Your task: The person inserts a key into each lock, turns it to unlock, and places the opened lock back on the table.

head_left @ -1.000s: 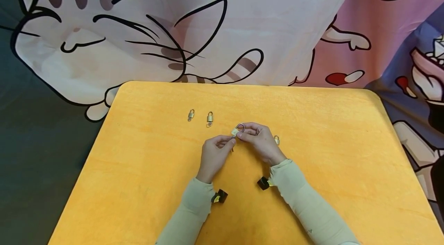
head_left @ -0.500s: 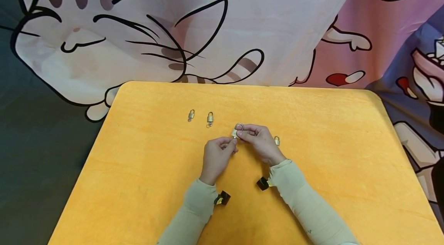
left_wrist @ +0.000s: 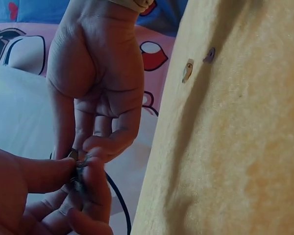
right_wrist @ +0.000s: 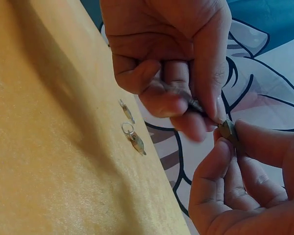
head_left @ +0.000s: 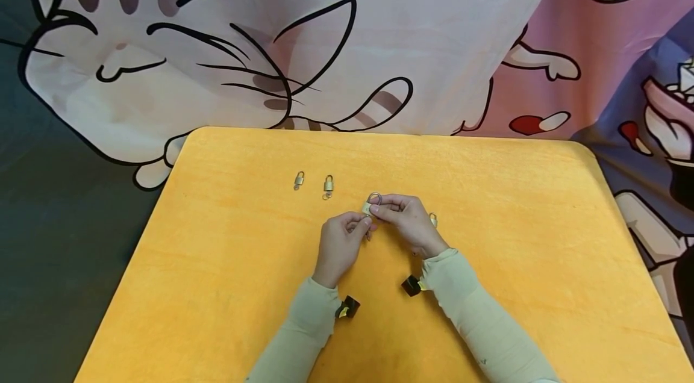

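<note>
Over the middle of the table, my right hand (head_left: 409,223) pinches a small brass padlock (head_left: 367,208) by its body between thumb and fingers. Its shackle stands up beside the fingertips. My left hand (head_left: 341,244) pinches a small key (right_wrist: 196,105) against the padlock's lower end; the fingers cover most of it, and a small metal piece hangs below them. In the right wrist view the padlock (right_wrist: 228,129) sits between the right thumb and fingertips, with the left thumb touching its end. Whether the key is inside the keyhole cannot be made out.
Two brass padlocks with small rings, one farther left (head_left: 299,180) and one nearer (head_left: 328,186), lie on the yellow table (head_left: 217,262). Another padlock (head_left: 433,219) lies just beyond the right hand. A cartoon-printed cloth (head_left: 434,40) hangs behind the table.
My left hand has shifted slightly right, closer to the padlock, its fingers now farther round the key. The padlock has turned a little more upright in my right hand, which stays nearly in place.
</note>
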Tool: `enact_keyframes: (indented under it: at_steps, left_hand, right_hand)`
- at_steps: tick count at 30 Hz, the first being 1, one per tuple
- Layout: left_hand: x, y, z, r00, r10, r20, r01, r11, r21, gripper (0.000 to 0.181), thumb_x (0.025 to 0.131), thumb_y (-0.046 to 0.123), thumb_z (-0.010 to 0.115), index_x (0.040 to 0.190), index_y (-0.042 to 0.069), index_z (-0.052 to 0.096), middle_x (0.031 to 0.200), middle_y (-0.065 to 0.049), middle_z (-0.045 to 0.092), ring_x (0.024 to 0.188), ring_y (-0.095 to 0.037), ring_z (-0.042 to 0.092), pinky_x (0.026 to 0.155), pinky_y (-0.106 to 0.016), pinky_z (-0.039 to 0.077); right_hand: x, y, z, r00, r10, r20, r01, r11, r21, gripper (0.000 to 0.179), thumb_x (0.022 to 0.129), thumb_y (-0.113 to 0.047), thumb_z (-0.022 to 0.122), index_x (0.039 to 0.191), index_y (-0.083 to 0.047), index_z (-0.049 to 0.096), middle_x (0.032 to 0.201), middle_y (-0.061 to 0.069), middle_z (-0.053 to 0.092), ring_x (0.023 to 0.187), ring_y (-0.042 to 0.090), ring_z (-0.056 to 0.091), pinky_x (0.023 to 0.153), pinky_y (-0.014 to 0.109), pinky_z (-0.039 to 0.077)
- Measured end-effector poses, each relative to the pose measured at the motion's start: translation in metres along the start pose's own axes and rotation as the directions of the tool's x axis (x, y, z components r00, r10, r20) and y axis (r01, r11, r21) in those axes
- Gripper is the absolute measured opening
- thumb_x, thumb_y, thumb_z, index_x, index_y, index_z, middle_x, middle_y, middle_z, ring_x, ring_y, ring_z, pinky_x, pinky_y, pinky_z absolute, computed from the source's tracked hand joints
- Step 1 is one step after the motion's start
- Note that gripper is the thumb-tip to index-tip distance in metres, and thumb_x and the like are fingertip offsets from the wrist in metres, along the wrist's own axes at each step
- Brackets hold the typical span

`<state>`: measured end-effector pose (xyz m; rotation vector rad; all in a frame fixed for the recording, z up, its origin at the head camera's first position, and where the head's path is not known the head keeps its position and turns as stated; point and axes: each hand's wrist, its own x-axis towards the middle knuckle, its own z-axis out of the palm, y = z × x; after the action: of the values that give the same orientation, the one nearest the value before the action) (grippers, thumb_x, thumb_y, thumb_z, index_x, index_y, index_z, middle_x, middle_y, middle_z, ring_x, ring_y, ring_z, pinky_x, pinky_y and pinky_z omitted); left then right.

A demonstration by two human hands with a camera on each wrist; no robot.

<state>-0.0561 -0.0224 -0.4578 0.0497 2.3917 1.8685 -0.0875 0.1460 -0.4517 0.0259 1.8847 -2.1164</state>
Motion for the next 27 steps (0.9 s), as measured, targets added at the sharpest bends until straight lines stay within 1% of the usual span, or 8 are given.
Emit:
enact_keyframes:
  at_steps: [2,5,10,15,17,19,23,27]
  left_hand:
    - [0.0002,0.0009,0.0003,1.0,-0.004,-0.001,0.004,1.0,-0.004,0.019,0.099,0.014,0.065,0.096,-0.003,0.075,0.079,-0.005,0.075,0.067,-0.013,0.069,0.061,-0.025,0.051]
    - [-0.0005,0.0038,0.0008,1.0,-0.01,-0.002,0.01,1.0,-0.006,0.021,0.099,0.012,0.065,0.097,-0.006,0.075,0.075,-0.002,0.074,0.066,-0.018,0.069,0.058,-0.025,0.05]
    - [-0.0017,0.007,0.0015,1.0,-0.027,-0.014,0.028,0.999,0.031,0.022,0.099,0.014,0.065,0.095,-0.005,0.076,0.073,0.0,0.073,0.066,-0.027,0.069,0.054,-0.024,0.045]
    - [-0.003,0.0072,0.0019,0.999,-0.019,-0.035,0.021,0.998,0.051,0.021,0.098,0.013,0.066,0.094,-0.004,0.076,0.073,-0.001,0.074,0.066,-0.03,0.07,0.051,-0.024,0.045]
    - [-0.0031,0.0068,0.0021,0.999,-0.005,-0.046,0.008,0.998,0.057,0.02,0.098,0.012,0.067,0.094,-0.004,0.077,0.073,-0.002,0.074,0.064,-0.029,0.07,0.05,-0.024,0.045]
    - [-0.0031,0.0063,0.002,0.998,0.014,-0.06,-0.01,0.997,0.074,0.019,0.097,0.013,0.069,0.091,-0.003,0.077,0.073,-0.002,0.074,0.06,-0.024,0.068,0.048,-0.023,0.043]
    - [-0.0027,0.0055,0.001,0.995,0.042,-0.088,-0.031,0.992,0.123,0.016,0.094,0.015,0.071,0.085,0.004,0.079,0.072,0.0,0.074,0.051,-0.014,0.063,0.044,-0.022,0.038]
    - [-0.0016,0.0037,0.0005,0.994,0.044,-0.098,-0.03,0.99,0.134,0.015,0.093,0.016,0.073,0.082,0.008,0.078,0.071,0.003,0.074,0.052,-0.011,0.064,0.044,-0.022,0.04]
  right_hand:
    - [0.0,0.0003,-0.0002,1.0,-0.003,0.002,0.003,1.0,-0.002,0.027,0.094,-0.006,0.071,0.115,0.011,0.068,0.107,0.009,0.074,0.099,0.017,0.07,0.09,0.037,0.056]
    - [-0.0002,0.0008,-0.0002,1.0,0.002,-0.001,-0.002,1.0,0.002,0.027,0.093,-0.006,0.071,0.115,0.01,0.068,0.105,0.009,0.074,0.096,0.018,0.07,0.092,0.041,0.055]
    - [-0.0009,0.0011,0.0007,1.0,0.011,-0.012,-0.011,1.0,0.01,0.026,0.092,-0.005,0.072,0.113,0.01,0.069,0.101,0.008,0.075,0.095,0.019,0.07,0.095,0.048,0.052]
    - [-0.0015,0.0005,0.0028,1.0,0.012,-0.009,-0.012,1.0,0.002,0.027,0.092,-0.005,0.073,0.113,0.011,0.069,0.104,0.011,0.074,0.097,0.019,0.07,0.094,0.045,0.053]
    - [-0.0014,0.0003,0.0032,1.0,0.017,-0.013,-0.017,1.0,-0.006,0.027,0.092,-0.005,0.073,0.113,0.011,0.069,0.107,0.011,0.073,0.098,0.019,0.07,0.093,0.042,0.054]
    - [-0.0011,0.0003,0.0034,1.0,0.023,-0.021,-0.024,0.999,-0.022,0.026,0.092,-0.005,0.073,0.112,0.011,0.069,0.107,0.011,0.074,0.098,0.018,0.07,0.091,0.039,0.055]
    - [-0.0001,-0.0003,0.0053,0.999,0.031,-0.033,-0.033,0.998,-0.054,0.026,0.093,-0.007,0.072,0.113,0.01,0.07,0.106,0.01,0.074,0.095,0.016,0.069,0.086,0.033,0.056]
    - [0.0006,0.0002,0.0065,0.999,0.031,-0.033,-0.033,0.997,-0.068,0.027,0.093,-0.008,0.072,0.114,0.01,0.07,0.106,0.012,0.074,0.095,0.015,0.068,0.086,0.033,0.056]
